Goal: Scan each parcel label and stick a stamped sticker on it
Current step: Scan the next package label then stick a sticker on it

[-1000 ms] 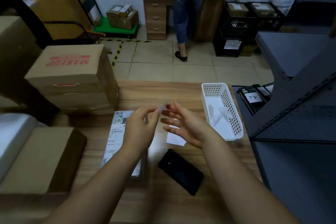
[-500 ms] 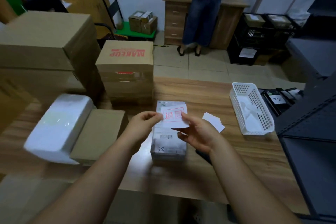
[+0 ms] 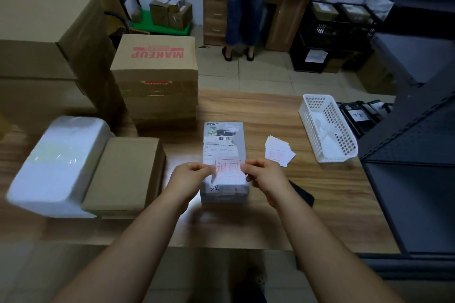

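Observation:
A grey oblong parcel [image 3: 224, 141] with a white shipping label lies on the wooden table [image 3: 270, 115] in front of me. A white sticker [image 3: 228, 169] with a red stamped frame sits low over the near part of the parcel's top. My left hand [image 3: 190, 174] pinches its left edge and my right hand [image 3: 264, 174] pinches its right edge. A small pile of more stamped stickers [image 3: 279, 151] lies to the right of the parcel. A black phone-like device [image 3: 303, 194] lies on the table, half hidden behind my right wrist.
A white perforated basket [image 3: 327, 128] stands at the right. A "MAKEUP" carton [image 3: 156, 76], bigger cartons [image 3: 46, 44], a flat brown box [image 3: 125, 174] and a white wrapped parcel [image 3: 59, 162] crowd the left. A dark metal shelf [image 3: 418, 145] borders the right. A person [image 3: 246, 5] stands at a far desk.
The sticker came down from in front of me onto the near part of the parcel top, both hands lowering with it. The view shifted so the parcel sits centred.

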Action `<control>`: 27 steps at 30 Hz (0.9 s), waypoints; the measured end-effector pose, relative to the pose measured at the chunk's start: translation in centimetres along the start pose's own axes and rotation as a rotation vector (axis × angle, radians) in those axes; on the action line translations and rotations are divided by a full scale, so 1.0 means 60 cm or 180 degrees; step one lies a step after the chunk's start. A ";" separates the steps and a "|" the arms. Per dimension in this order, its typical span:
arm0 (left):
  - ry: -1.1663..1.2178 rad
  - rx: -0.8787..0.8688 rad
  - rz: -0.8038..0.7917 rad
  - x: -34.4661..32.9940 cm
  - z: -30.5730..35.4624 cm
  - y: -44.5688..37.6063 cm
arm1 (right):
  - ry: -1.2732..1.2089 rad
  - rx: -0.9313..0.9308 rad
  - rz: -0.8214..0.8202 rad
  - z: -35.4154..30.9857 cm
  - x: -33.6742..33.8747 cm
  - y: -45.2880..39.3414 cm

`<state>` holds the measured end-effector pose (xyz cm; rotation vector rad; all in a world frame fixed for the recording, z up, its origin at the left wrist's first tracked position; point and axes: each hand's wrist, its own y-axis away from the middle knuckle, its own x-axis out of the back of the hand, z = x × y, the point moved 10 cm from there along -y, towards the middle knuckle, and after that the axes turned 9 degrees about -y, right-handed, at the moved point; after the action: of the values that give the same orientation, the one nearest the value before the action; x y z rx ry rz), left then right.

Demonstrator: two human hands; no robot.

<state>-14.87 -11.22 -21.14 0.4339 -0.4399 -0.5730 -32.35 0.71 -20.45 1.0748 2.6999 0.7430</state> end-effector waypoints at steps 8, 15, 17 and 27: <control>-0.2005 -0.0805 0.0382 0.019 -0.032 -0.053 | 0.0284 -0.0207 0.0021 0.031 0.031 -0.033; -0.2486 -0.0849 0.0002 0.003 -0.072 -0.064 | 0.0477 -0.0236 -0.0120 0.059 0.000 -0.033; -0.2489 -0.0858 0.0004 0.004 -0.073 -0.065 | 0.0452 -0.0295 -0.0087 0.068 -0.002 -0.033; -0.2412 -0.0861 -0.0008 0.000 -0.083 -0.066 | 0.0646 -0.0121 0.0011 0.065 -0.012 -0.034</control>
<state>-14.00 -12.88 -27.20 -0.0618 -1.0688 -0.7814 -31.87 0.49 -24.86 1.0483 2.8368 0.9482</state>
